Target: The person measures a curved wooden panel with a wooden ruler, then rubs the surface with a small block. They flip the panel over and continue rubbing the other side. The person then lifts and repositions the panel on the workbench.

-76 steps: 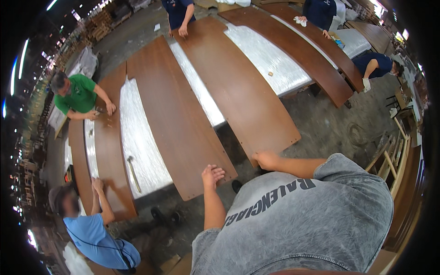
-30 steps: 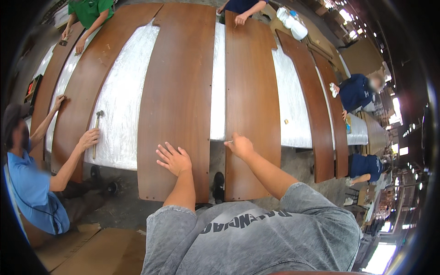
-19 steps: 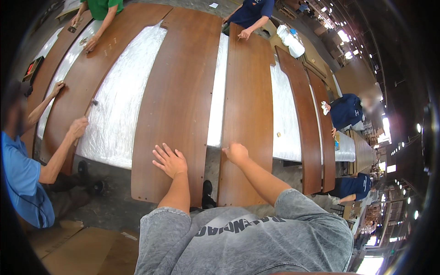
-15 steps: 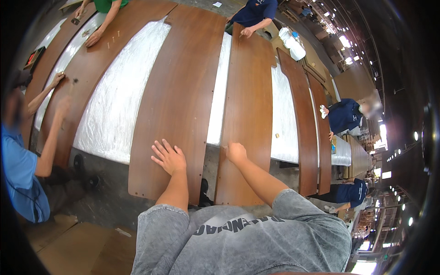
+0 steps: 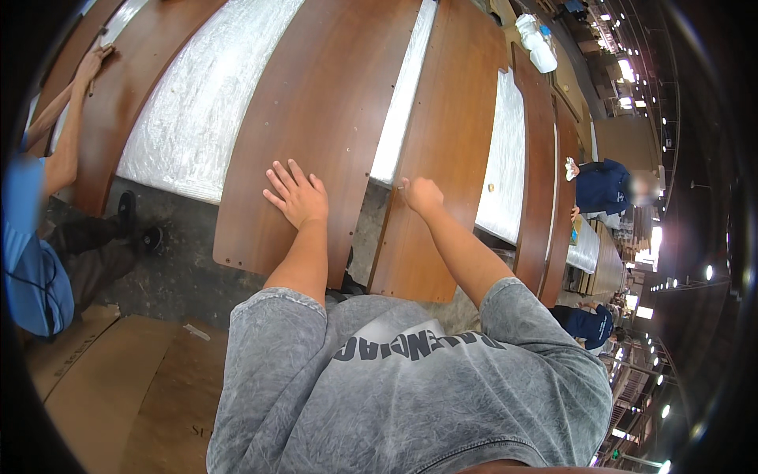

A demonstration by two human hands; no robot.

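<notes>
My left hand [image 5: 300,196] lies flat with fingers spread on a long brown wooden panel [image 5: 308,95], near its rounded close end. Small holes dot that panel's surface and edge. To the right, my right hand [image 5: 422,196] is closed over the left edge of a second brown panel [image 5: 450,103]. A small pale bit shows at its fingertips, too small to name. Between the two panels runs a gap with a strip of plastic-wrapped surface [image 5: 403,103] below.
Shiny film-wrapped stacks [image 5: 209,95] support the panels. At left a person in a blue shirt [image 5: 35,253] reaches over another panel [image 5: 142,71]. Narrower panels [image 5: 537,158] lie to the right, past them a person in navy [image 5: 602,187]. Cardboard [image 5: 110,379] covers floor at lower left.
The view has tipped, so the panels sit higher in the picture and the far workers have left it. My hands keep nearly the same places on the panels. The left worker's hands have come together.
</notes>
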